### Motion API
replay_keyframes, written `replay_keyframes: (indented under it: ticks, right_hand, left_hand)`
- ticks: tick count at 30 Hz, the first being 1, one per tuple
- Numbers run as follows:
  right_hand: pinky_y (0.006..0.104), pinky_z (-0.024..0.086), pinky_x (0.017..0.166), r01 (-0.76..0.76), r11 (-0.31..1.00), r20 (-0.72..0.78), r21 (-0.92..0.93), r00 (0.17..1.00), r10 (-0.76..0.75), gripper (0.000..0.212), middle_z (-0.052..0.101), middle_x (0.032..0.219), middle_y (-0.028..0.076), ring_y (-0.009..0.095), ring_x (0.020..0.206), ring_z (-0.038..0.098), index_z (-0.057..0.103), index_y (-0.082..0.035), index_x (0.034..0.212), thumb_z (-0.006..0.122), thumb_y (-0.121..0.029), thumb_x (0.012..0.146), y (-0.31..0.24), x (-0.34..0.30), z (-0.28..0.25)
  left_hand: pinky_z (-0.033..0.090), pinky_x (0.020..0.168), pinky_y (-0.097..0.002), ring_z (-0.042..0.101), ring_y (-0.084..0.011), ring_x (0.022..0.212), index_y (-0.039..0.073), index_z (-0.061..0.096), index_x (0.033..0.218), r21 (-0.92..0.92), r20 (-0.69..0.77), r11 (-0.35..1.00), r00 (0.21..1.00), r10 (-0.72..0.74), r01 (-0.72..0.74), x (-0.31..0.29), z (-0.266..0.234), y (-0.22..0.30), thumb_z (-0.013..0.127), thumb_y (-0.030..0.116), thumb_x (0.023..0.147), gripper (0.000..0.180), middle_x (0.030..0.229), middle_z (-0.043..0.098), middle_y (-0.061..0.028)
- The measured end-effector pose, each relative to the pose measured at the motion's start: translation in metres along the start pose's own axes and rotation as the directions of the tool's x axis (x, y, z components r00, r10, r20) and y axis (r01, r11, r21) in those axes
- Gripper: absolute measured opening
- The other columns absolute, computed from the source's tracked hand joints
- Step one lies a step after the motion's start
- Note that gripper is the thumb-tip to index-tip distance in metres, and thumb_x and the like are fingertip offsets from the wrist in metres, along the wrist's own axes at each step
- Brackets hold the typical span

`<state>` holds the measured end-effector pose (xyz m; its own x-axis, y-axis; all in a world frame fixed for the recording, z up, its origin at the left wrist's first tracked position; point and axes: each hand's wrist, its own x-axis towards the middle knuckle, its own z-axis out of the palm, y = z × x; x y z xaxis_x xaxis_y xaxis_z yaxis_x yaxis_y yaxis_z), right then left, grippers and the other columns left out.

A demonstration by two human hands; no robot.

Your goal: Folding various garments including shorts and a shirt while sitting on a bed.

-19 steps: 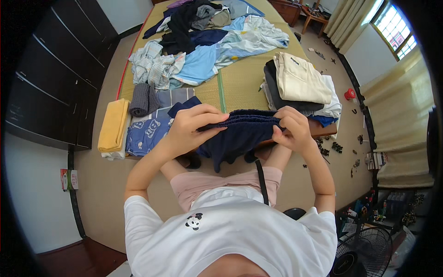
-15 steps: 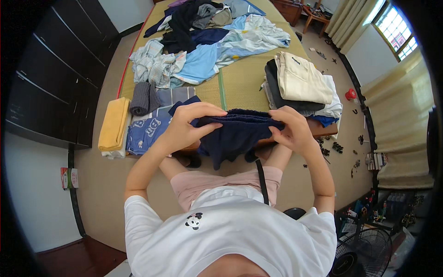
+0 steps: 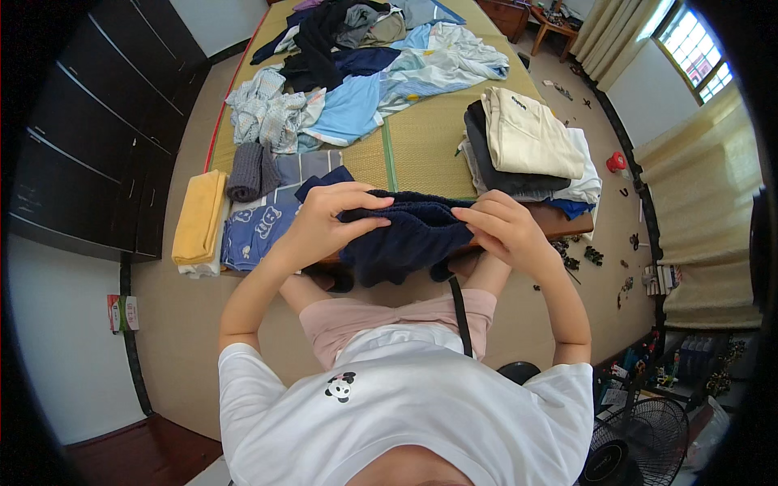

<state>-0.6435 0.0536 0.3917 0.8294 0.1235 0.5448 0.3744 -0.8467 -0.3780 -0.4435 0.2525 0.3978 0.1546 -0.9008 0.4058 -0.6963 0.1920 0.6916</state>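
A pair of navy shorts (image 3: 397,249) with a gathered elastic waistband hangs before me, over my lap at the bed's near edge. My left hand (image 3: 336,217) pinches the left end of the waistband between thumb and fingers. On the other end, my right hand (image 3: 510,231) grips the near layer, and the waist opening gapes between the two. The lower part of the shorts droops in loose folds. Behind my left wrist, a dark blue cloth (image 3: 326,180) lies on blue folded fabric with bear prints (image 3: 258,229).
A folded yellow cloth (image 3: 200,217) and a rolled grey knit (image 3: 251,172) lie at the left. Folded clothes topped by a cream garment (image 3: 531,134) are stacked at the right. Rumpled clothes (image 3: 348,105) cover the far mat. A fan (image 3: 640,441) stands lower right.
The waistband's two layers have spread apart, widening the opening. My right hand has shifted slightly left onto the near layer, and the hanging cloth has risen a little.
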Motion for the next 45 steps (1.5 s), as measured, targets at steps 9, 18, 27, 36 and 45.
replay_keyframes:
  ticks: [9, 18, 27, 36, 45]
  right_hand:
    - [0.0325, 0.043, 0.065, 0.025, 1.000, -0.097, 0.013, 0.995, -0.023, 0.038, 0.054, 0.079, 0.009, 0.025, 0.073, 0.051, 0.058, -0.003, 0.098, 0.060, 0.004, 0.060, 0.003, -0.006, -0.003]
    - [0.0379, 0.040, 0.080, -0.076, 0.990, -0.327, -0.123, 0.945, 0.032, 0.043, 0.052, 0.098, 0.012, 0.028, 0.091, 0.050, 0.056, -0.005, 0.102, 0.069, -0.015, 0.062, -0.012, 0.016, 0.000]
    - [0.0380, 0.043, 0.061, -0.113, 0.985, -0.122, -0.128, 0.988, 0.097, 0.035, 0.054, 0.075, 0.012, 0.032, 0.072, 0.054, 0.053, -0.006, 0.088, 0.069, -0.011, 0.057, 0.016, 0.059, 0.009]
    - [0.0301, 0.045, 0.067, -0.123, 0.982, -0.483, -0.145, 0.875, 0.038, 0.029, 0.057, 0.079, 0.015, 0.029, 0.073, 0.058, 0.054, -0.001, 0.088, 0.057, 0.004, 0.059, 0.026, 0.044, -0.047]
    - [0.0270, 0.044, 0.065, -0.157, 0.969, -0.527, -0.193, 0.849, 0.033, 0.023, 0.058, 0.078, 0.013, 0.025, 0.071, 0.058, 0.055, 0.000, 0.086, 0.059, 0.001, 0.063, 0.008, 0.044, -0.067]
  left_hand:
    - [0.044, 0.076, -0.0221, 0.056, -0.0108, 0.085, 0.000, 0.057, 0.101, -0.202, -0.061, 0.959, 0.975, -0.215, 0.198, -0.003, 0.007, 0.008, 0.068, -0.006, 0.065, 0.038, 0.095, 0.060, -0.0067]
    - [0.046, 0.069, -0.0214, 0.058, -0.0104, 0.078, 0.000, 0.060, 0.089, -0.144, -0.233, 0.973, 0.950, -0.210, 0.180, 0.014, 0.020, 0.012, 0.069, -0.003, 0.066, 0.025, 0.083, 0.061, -0.0061]
    - [0.046, 0.065, -0.0258, 0.060, -0.0204, 0.077, 0.003, 0.060, 0.095, -0.050, -0.319, 0.996, 0.946, 0.058, -0.078, 0.048, 0.035, 0.022, 0.066, 0.000, 0.065, 0.031, 0.092, 0.061, -0.0106]
    - [0.040, 0.065, -0.0277, 0.051, -0.0207, 0.069, 0.000, 0.051, 0.075, -0.184, -0.614, 0.983, 0.783, -0.099, -0.020, -0.033, 0.097, -0.062, 0.053, 0.000, 0.076, 0.002, 0.075, 0.053, -0.0101]
    - [0.036, 0.065, -0.0210, 0.046, -0.0083, 0.074, -0.002, 0.052, 0.078, -0.594, -0.365, 0.752, 0.737, -0.568, 0.285, -0.064, 0.175, -0.093, 0.050, 0.012, 0.086, 0.016, 0.080, 0.051, -0.0014]
